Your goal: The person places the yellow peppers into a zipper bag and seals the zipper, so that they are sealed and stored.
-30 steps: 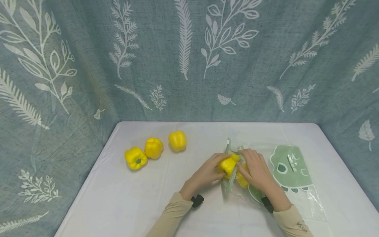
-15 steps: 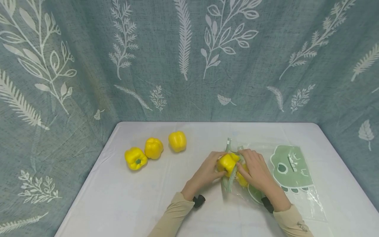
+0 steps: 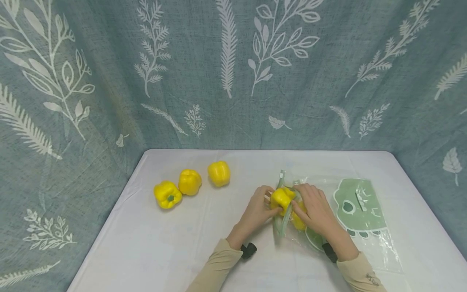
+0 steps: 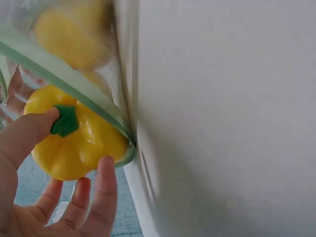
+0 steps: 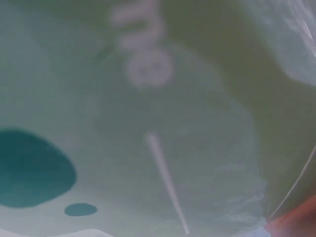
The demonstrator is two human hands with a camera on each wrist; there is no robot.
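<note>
A yellow bell pepper (image 3: 281, 200) with a green stem (image 4: 65, 120) sits in the mouth of a clear zip bag (image 3: 388, 253). My left hand (image 3: 256, 210) holds this pepper, the thumb on its stem and the fingers spread around its side. With my right hand (image 3: 316, 206) I grip the bag's green-edged opening (image 4: 74, 89), holding it apart. Another yellow pepper (image 4: 74, 37) lies inside the bag, seen through the plastic, partly hidden by the right hand in the head view. Bag print fills the right wrist view, where the right fingers are out of sight.
Three more yellow bell peppers stand on the white table (image 3: 164, 247) to the left: one with its stem facing forward (image 3: 168, 195), one beside it (image 3: 189, 182), and one farther right (image 3: 219, 173). The bag's green printed part (image 3: 359, 207) spreads flat rightward. A patterned curtain (image 3: 244, 121) hangs behind.
My left hand has shifted slightly right, its fingers now farther back on the pepper, which has edged toward the bag. The right hand stays in place on the bag's opening.
</note>
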